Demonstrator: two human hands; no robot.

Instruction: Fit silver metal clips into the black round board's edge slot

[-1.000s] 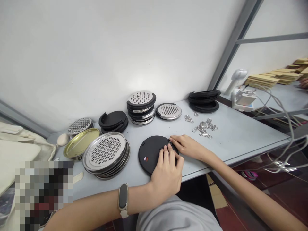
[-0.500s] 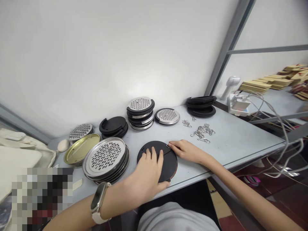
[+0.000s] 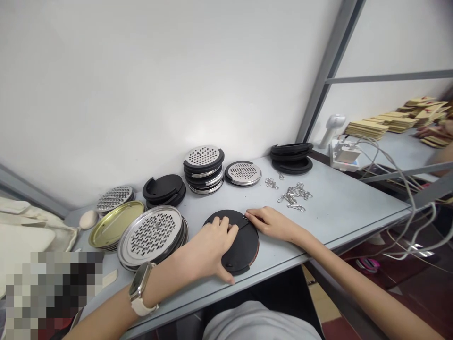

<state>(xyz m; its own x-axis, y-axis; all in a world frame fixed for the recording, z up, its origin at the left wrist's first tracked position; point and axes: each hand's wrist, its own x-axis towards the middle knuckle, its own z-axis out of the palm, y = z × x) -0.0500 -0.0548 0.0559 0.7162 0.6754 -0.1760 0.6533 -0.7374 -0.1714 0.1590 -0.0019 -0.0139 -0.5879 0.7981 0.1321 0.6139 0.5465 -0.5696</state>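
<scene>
A round black plastic disc (image 3: pixel 244 245) with a slanting seam across it lies flat near the table's front edge. Over its left part rests my left hand (image 3: pixel 214 248), fingers bent on top and thumb stretched apart near the front rim; it grips nothing that I can see. My right hand (image 3: pixel 272 224) pinches a small metal snap hook (image 3: pixel 245 216) at the disc's upper right edge. Most of that hook is hidden by the fingertips. Several loose metal snap hooks (image 3: pixel 295 194) lie right of the disc.
Stacks of round metal grater plates (image 3: pixel 155 232), gold-coloured lids (image 3: pixel 118 224) and black rings (image 3: pixel 164 188) stand at left. Black-rimmed graters (image 3: pixel 203 158) and more black rings (image 3: pixel 292 165) line the wall. Wooden boards (image 3: pixel 368 128) and another person's hand (image 3: pixel 433 131) appear far right.
My left hand's fingers have bent more, and its thumb has shifted left and toward the front edge. My right hand still pinches at the same spot on the disc. The view has shifted slightly.
</scene>
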